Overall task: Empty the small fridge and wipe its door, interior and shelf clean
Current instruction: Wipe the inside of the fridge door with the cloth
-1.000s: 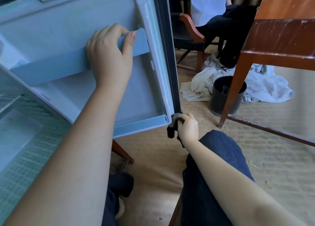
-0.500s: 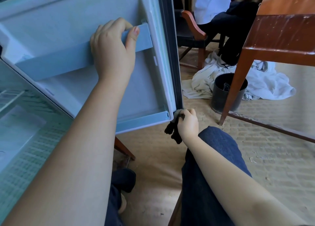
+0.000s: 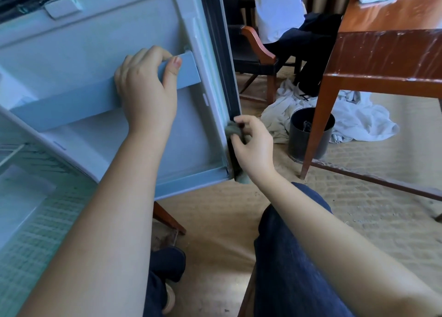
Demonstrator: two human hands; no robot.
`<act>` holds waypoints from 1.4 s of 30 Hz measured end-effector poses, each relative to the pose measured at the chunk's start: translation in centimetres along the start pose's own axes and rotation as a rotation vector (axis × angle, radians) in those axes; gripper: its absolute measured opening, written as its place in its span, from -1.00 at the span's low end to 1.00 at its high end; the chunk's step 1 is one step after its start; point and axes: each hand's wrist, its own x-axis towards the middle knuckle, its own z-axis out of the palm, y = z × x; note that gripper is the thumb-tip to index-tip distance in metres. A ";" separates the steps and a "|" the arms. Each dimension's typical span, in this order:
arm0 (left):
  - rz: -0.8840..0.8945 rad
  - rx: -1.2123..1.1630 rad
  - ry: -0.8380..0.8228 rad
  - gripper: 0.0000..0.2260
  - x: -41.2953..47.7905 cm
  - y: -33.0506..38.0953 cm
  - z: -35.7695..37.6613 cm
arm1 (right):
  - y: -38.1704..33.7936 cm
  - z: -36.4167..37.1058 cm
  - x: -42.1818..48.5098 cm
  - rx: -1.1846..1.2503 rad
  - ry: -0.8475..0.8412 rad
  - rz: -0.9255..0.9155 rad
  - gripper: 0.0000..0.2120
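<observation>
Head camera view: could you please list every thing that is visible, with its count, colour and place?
fridge door: one, pale blue-white, open, upper left
door rail: one, blue, across the door
cloth: one, grey-green, at the door's right edge
table: one, red-brown, right
bin: one, black, by the table leg
sheets: one heap, white, behind the bin
chair: one, dark, top centre
seated person: one, white top, on the chair
carpet: one, beige, floor
left hand: one, fingers grip the door rail
right hand: one, fingers hold the cloth
legs: two, dark blue trousers, bottom
</observation>
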 end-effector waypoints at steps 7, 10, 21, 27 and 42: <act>-0.003 -0.008 0.017 -0.72 -0.1 0.0 0.0 | 2.9 0.9 -3.1 -0.073 -0.033 0.190 -0.83; 0.001 -0.014 0.016 -0.73 -0.1 0.0 0.0 | 4.2 0.5 -3.6 -0.160 -0.142 0.373 -0.82; 0.002 0.011 0.013 -0.77 0.0 0.1 0.3 | -3.6 -0.4 3.0 -0.266 -0.014 -0.036 -0.88; 0.025 0.012 0.013 -0.77 -0.2 0.1 -0.2 | -0.2 -0.7 0.6 -0.477 -0.189 0.078 -0.91; 0.017 0.000 -0.005 -0.74 0.2 0.3 -0.3 | -6.8 -1.0 4.6 -0.327 0.013 -0.176 -0.90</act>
